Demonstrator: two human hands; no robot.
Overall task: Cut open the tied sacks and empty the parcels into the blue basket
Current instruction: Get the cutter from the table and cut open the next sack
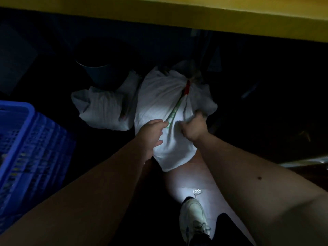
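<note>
Dim floor (pixel 198 176) fills the scene, lit only in a pale patch near the person's shoe (pixel 192 219), with a yellow edge (pixel 177 13) crossing the far top. At the centre, the left hand (pixel 150 134) is curled into the cloth of a white sack (pixel 159 103), fingers bunching the fabric just left of a green-printed stripe (pixel 174 110). The right hand (pixel 194 128) is clenched on a fold of the same sack just right of that stripe, knuckles upward. Both forearms reach in from the near edge, bare. The sack lies on the floor between the hands and the far dark area, its neck gathered at the far end and bound with a red tie (pixel 187 87). To its left, touching it, lies a second white sack (pixel 104 109), smaller and slumped. Beyond that, a dark rounded bucket (pixel 99 71) stands in shadow. The blue basket (pixel 26 150) sits at the left edge, well apart from the hands, its latticed wall facing the person. A small crumpled scrap (pixel 196 191) lies on the lit floor near the shoe.
</note>
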